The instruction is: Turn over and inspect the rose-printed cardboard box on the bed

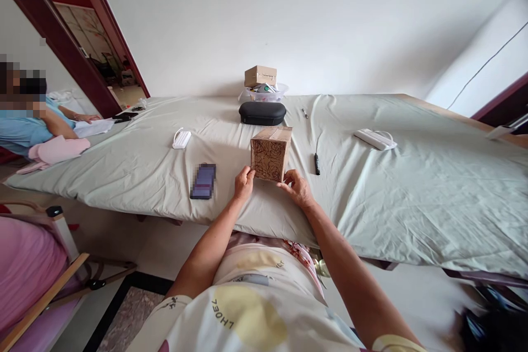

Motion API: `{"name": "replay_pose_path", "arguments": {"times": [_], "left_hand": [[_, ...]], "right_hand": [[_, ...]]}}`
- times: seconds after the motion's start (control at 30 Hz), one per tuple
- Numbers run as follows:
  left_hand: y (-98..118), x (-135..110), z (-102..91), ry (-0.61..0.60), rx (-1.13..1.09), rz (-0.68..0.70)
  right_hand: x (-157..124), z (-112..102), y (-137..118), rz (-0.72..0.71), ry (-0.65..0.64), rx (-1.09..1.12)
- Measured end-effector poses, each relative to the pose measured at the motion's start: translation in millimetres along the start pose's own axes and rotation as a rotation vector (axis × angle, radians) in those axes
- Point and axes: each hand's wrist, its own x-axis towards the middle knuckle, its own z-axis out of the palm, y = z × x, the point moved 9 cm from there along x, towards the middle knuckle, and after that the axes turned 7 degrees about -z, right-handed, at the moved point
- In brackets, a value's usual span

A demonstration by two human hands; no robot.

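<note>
A brown cardboard box (269, 158) with dark line drawings on its front face stands on the cloth-covered table (433, 198). My left hand (244, 182) pinches its lower left corner. At the lower right corner, my right hand (297, 187) grips with thumb and curled fingers. To the right of the box lies a black marker (317, 164), apart from my hand. A phone (203, 181) rests on the cloth left of my left hand.
Behind the box sits a black case (263, 114); farther back, a clear plastic basket (264, 95) bears a small carton (260, 75). White strapped devices (181, 139) lie on both sides. A person in blue (58, 121) sits at the table's far left. A pen (304, 113) lies right of the case.
</note>
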Motion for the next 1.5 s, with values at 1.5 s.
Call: {"name": "replay_pose_path", "arguments": {"times": [1.5], "left_hand": [[-40,9,14.3,-0.173,-0.537,-0.439]], "right_hand": [[-17,-61,27,0.219,0.594,0.027]]}}
